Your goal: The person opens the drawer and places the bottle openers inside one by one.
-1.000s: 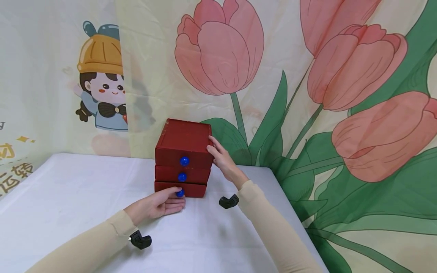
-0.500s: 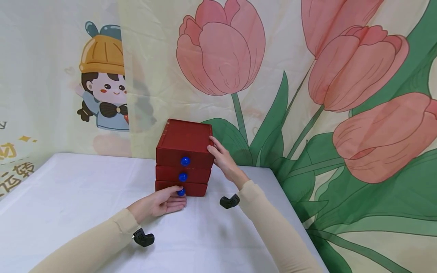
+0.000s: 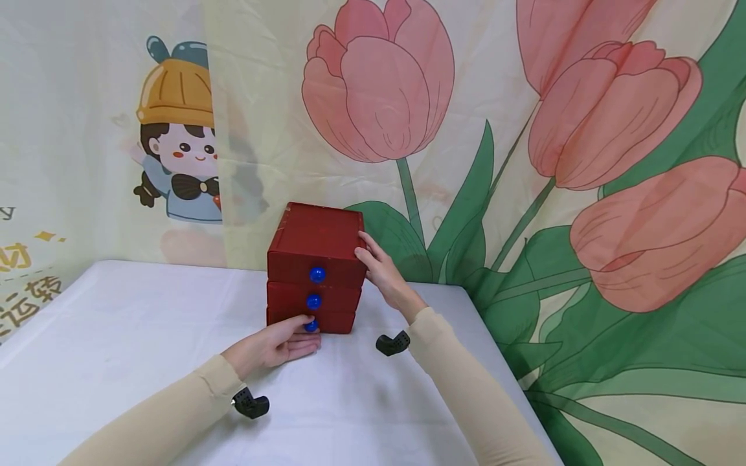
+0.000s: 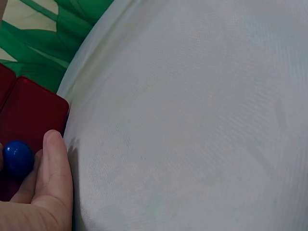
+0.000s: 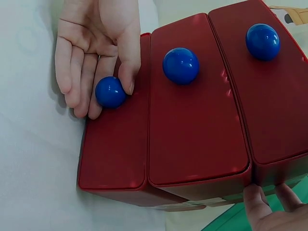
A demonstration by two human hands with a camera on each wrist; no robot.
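My left hand [image 3: 272, 346] pinches the bottom knob [image 3: 311, 325] of the chest [image 3: 315, 243]: in the right wrist view the thumb [image 5: 129, 57] lies on top of that blue ball and the other fingers curl under it, palm turned up. The left wrist view shows the same knob [image 4: 18, 158] tucked against the thumb, with the corner of the bottom drawer [image 4: 33, 108] behind it. That drawer [image 3: 335, 321] sits nearly flush with the two above it; from the right wrist view its front [image 5: 115, 154] looks level with the middle one, so I see no gap.

My right hand [image 3: 381, 275] presses against the chest's right side near the top edge, fingers straight and spread along the red wall, nothing clamped in it. In the right wrist view only its fingertips [image 5: 257, 202] show, touching the side of the chest.

The chest is a small dark red block of three stacked drawers, each with a blue ball knob in the middle of its front: the middle knob [image 3: 313, 301] and the top knob [image 3: 317, 274] sit straight above the one I hold. It stands on a white cloth [image 3: 116, 336], towards the back of it. Just behind the chest hangs a curtain [image 3: 524, 129] printed with pink tulips; to the chest's left the backdrop shows a cartoon child [image 3: 175, 136] in a yellow hat.
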